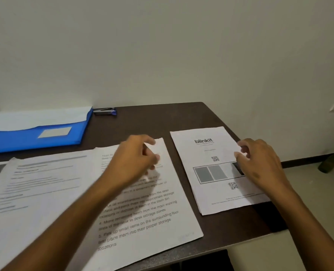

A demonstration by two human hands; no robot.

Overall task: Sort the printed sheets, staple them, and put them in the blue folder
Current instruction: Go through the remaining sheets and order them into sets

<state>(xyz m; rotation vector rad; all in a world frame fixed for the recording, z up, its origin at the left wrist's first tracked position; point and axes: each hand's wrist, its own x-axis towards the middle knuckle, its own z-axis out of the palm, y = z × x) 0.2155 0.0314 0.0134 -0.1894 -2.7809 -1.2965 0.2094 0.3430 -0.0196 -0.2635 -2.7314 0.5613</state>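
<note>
Printed sheets: thin, limp, slippery; best pinched at a corner; both hands' fingers loosely curled, nothing held.

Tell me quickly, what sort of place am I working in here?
Probably a home or small office desk: a dark table against a plain wall, holding printed sheets, a blue folder and a stapler.

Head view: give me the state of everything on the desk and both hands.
Blue folder: flat, paper sticking out.
Stapler: untouched by the wall.
Text sheets: loose, overlapping.
Blinkit sheet: flat, set apart.
Left hand: over text sheets, fingers curled, grip unclear.
Right hand: at Blinkit sheet's right edge, grip unclear.
</note>
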